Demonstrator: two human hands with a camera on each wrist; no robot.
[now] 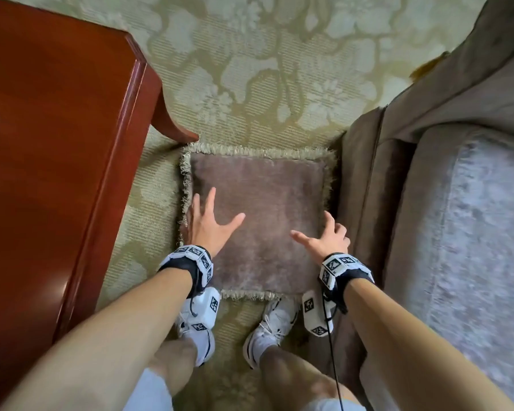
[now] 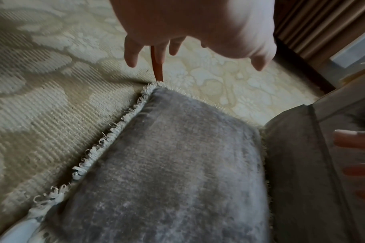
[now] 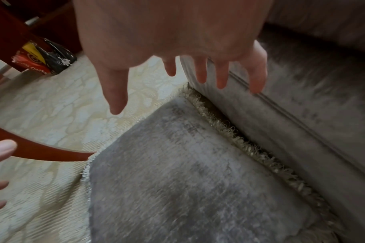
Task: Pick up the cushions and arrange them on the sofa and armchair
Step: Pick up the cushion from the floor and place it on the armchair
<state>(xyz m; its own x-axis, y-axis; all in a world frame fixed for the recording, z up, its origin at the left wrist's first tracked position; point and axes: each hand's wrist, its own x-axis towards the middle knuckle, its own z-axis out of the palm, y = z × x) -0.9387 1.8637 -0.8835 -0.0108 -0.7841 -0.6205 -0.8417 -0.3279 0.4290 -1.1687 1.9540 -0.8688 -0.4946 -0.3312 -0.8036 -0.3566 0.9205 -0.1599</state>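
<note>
A square cushion (image 1: 258,221) with a pale fringe lies flat on the patterned carpet (image 1: 250,69), its right edge against the base of the sofa (image 1: 445,185) and its far left corner just beside the curved leg (image 1: 172,123) of the red wooden counter (image 1: 57,143). The person stands at its near edge, white shoes (image 1: 270,327) touching the fringe.

Both hands reach down over the cushion. The left hand (image 1: 209,223) is over the left edge, fingers (image 2: 131,52) spread wide and straight, holding nothing; the left wrist view shows them clear of the fabric, above the far corner. The right hand (image 1: 328,237) is over the right edge by the sofa, thumb stretched inward and fingers (image 3: 201,72) spread and loosely bent (the head view suggests a slight curl), with nothing in its grasp. From the right wrist view they hang above the gap where the fringe meets the sofa; whether any fingertip touches the cushion I cannot tell.

A coffee packet (image 3: 42,57) lies on the floor under the counter.
</note>
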